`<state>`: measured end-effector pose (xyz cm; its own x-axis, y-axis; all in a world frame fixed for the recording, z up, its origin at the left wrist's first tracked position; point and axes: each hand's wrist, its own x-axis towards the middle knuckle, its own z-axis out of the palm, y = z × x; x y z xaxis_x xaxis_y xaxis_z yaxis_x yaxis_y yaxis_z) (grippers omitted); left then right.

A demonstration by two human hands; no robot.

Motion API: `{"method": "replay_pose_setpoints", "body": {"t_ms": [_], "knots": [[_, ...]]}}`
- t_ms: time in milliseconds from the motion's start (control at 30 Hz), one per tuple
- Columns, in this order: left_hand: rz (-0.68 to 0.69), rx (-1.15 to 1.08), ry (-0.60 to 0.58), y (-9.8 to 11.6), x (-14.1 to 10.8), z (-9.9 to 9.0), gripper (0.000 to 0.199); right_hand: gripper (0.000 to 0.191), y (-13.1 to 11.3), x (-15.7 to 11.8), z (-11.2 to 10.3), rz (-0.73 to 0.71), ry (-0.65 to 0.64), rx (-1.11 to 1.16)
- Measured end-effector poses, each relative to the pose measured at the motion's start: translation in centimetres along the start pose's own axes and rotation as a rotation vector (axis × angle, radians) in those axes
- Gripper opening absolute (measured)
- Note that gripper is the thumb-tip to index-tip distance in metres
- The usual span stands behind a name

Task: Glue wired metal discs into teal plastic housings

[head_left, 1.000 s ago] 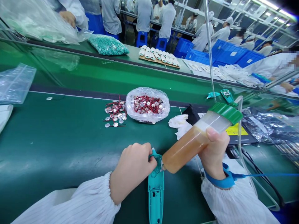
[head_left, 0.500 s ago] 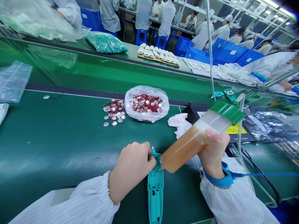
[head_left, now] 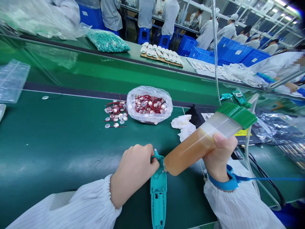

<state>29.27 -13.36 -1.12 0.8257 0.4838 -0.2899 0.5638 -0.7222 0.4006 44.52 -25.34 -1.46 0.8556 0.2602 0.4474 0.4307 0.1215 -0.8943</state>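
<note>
A long teal plastic housing half [head_left: 158,203] lies on the green bench, its hollow inside facing up. My left hand [head_left: 135,173] is closed on the upper end of this housing, thumb and fingers gripping its rim. In my right hand [head_left: 220,156] is a glue dispensing syringe [head_left: 190,151], tilted, with amber liquid inside and a green cap [head_left: 237,114] at its raised end. The syringe's tip points down into the upper part of the housing; whether it touches is too small to tell. A blue wrist strap [head_left: 224,183] circles my right wrist.
A clear bag [head_left: 149,117] of small discs with red wires stands ahead, with loose discs [head_left: 116,114] left of it. White tissue [head_left: 183,125] lies right. A clear hose [head_left: 247,143] runs from the syringe cap. White parts on a board [head_left: 162,54] and co-workers are beyond.
The capped end of the syringe has swung slightly to the right, while its tip stays over the housing's upper part. My left hand and the housing are almost unmoved.
</note>
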Motion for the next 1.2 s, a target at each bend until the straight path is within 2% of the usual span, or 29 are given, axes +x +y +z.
{"method": "replay_pose_setpoints", "body": {"t_ms": [300,633,833,1033,1200], "knots": [[-0.004,0.003,-0.007,0.0,0.0,-0.1,0.012,0.010,-0.4,0.0,0.1,-0.020,0.053,-0.011],[0.000,-0.006,-0.014,0.0,-0.1,-0.1,0.012,0.008,-1.3,0.4,0.4,-0.010,0.142,0.104],[-0.008,-0.006,-0.019,0.1,0.0,-0.2,0.011,0.014,-2.0,0.7,0.8,0.006,0.207,0.036],[-0.006,-0.033,-0.006,0.0,0.0,-0.1,0.011,0.017,-2.2,0.7,1.0,-0.009,0.221,-0.001],[-0.011,-0.050,-0.008,-0.1,0.0,-0.1,0.012,0.016,-2.2,0.6,0.8,0.012,0.209,0.063]]}}
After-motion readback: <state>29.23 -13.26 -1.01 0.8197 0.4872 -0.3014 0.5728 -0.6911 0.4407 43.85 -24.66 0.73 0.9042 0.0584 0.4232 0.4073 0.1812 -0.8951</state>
